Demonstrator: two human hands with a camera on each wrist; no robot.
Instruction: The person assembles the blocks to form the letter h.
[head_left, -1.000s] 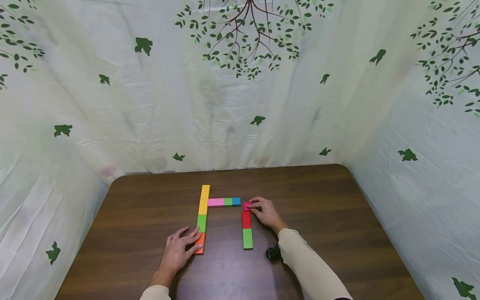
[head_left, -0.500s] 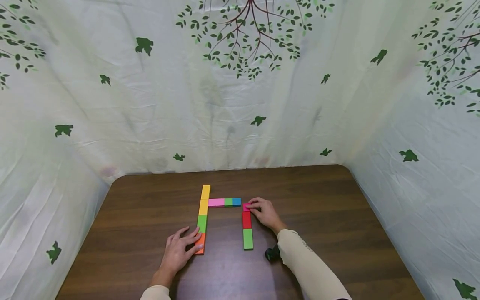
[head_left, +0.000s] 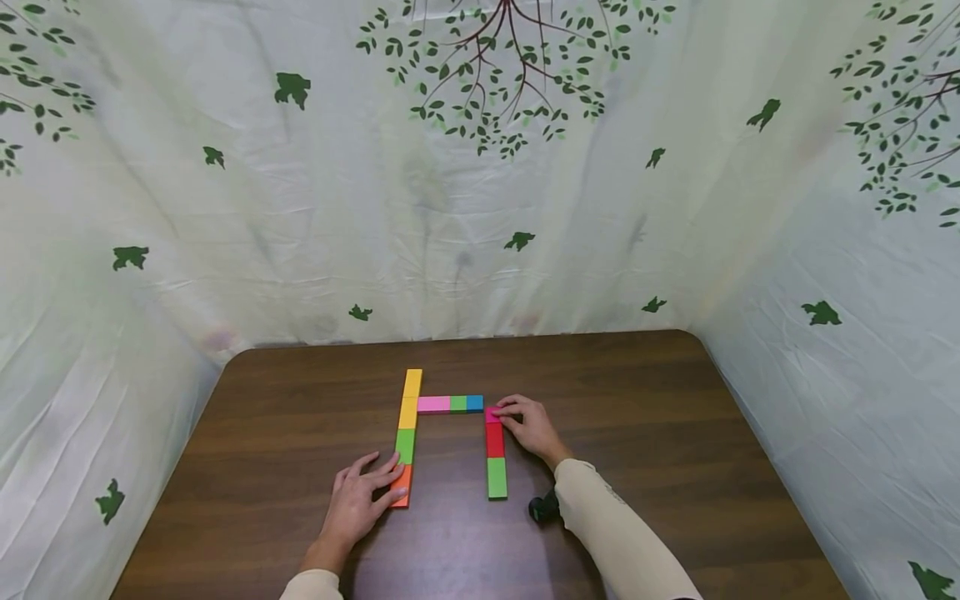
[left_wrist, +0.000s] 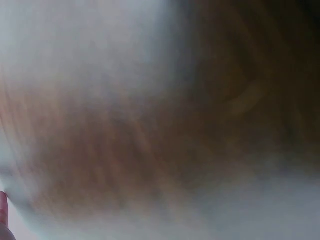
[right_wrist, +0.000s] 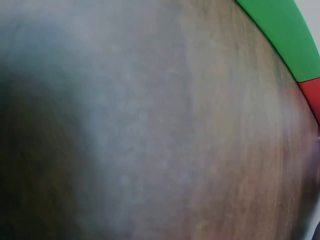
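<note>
Wooden-looking blocks lie flat in rows in the head view. The left column has two yellow blocks [head_left: 412, 383], a green block [head_left: 405, 444] and an orange block [head_left: 404, 477]. My left hand [head_left: 357, 498] rests spread at the orange block, index fingertip and thumb touching it. My right hand [head_left: 534, 427] pinches a small magenta block [head_left: 491, 415] between thumb and fingers, right at the far end of a red block [head_left: 494, 440]. A longer green block [head_left: 497, 478] continues that column toward me. The left wrist view is mostly blurred tabletop.
A row of pink block [head_left: 433, 404], small green block [head_left: 458, 404] and blue block [head_left: 475, 403] runs right from the yellow blocks. A black object [head_left: 543, 507] is under the right wrist. The brown table [head_left: 637, 383] backs onto a white leaf-print curtain [head_left: 337, 217].
The magenta block has slid slightly toward me and now lines up against the red block, the gap between them gone. The left hand stays in place; the view shifts slightly.
</note>
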